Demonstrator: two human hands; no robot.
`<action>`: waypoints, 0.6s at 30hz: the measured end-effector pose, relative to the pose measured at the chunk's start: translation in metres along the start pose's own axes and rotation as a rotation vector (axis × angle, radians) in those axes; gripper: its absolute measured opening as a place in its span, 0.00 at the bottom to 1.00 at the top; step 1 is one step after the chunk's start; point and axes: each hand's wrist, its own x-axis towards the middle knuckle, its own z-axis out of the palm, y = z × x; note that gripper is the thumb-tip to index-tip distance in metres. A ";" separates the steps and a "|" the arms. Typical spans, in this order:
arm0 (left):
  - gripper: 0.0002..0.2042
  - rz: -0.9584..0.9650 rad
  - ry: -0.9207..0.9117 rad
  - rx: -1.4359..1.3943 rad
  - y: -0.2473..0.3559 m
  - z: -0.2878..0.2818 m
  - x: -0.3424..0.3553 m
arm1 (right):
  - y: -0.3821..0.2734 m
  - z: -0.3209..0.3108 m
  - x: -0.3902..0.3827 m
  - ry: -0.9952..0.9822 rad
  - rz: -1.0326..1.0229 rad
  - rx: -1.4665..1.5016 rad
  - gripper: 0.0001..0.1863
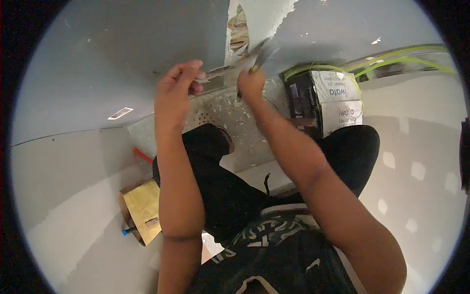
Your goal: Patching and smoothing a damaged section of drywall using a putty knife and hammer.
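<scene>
My left hand pinches a thin, dark, flat-looking tool pointed at the lower end of a ragged opening in the grey wall; its exact kind is unclear. My right hand grips a black and yellow handled tool, its top blurred, just right of the left tool and in front of the wall. Pale flaked coating edges the opening, and rough brownish material shows inside it.
A debris-strewn ledge lies below. A black and white box and yellow-green hose sit right. A yellow bag and red bar are left. My bent legs, one foot in a perforated shoe, fill the lower middle.
</scene>
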 end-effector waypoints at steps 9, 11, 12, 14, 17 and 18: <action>0.13 0.045 -0.028 0.037 0.006 0.006 0.002 | 0.042 -0.059 -0.013 0.159 -0.109 0.032 0.14; 0.13 0.039 -0.063 0.035 0.006 0.017 0.005 | 0.088 -0.063 -0.041 0.027 0.081 -0.048 0.13; 0.13 0.027 -0.048 0.054 0.006 0.006 0.000 | 0.082 -0.059 -0.075 -0.165 0.288 -0.148 0.12; 0.13 0.037 -0.052 0.045 0.007 0.013 0.003 | 0.102 -0.047 -0.103 -0.207 0.337 0.094 0.10; 0.13 0.037 0.014 0.038 -0.001 0.001 0.002 | 0.074 -0.021 -0.118 -0.268 0.206 0.146 0.10; 0.12 0.042 0.043 0.025 -0.002 -0.001 0.003 | 0.068 -0.016 -0.103 -0.242 0.135 0.052 0.10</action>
